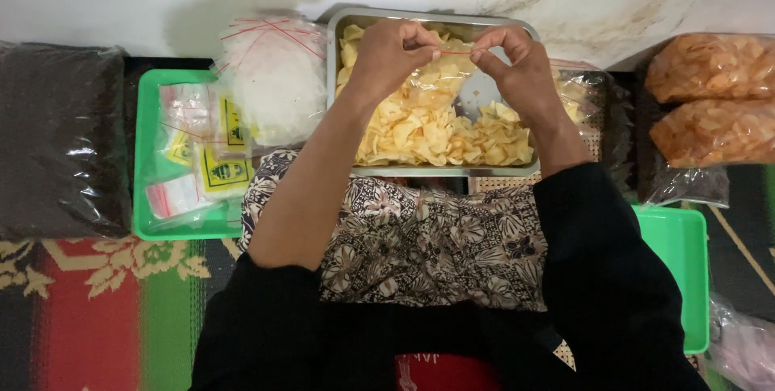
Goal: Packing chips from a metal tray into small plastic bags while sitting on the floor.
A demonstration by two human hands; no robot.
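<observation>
A clear plastic bag (436, 88) of pale yellow chips hangs upright over the metal tray (440, 171), above its far half near the middle. Its red strip (454, 52) at the top is stretched taut and level between both hands' fingertips.

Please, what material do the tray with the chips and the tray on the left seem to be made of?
The tray with the chips looks like metal, probably stainless steel: a grey, dully shining rim with rounded corners. The left tray seems to be plastic: an even bright green colour with a smooth moulded rim. The bags lying on it appear to be thin clear plastic film, glossy and wrinkled.
</observation>
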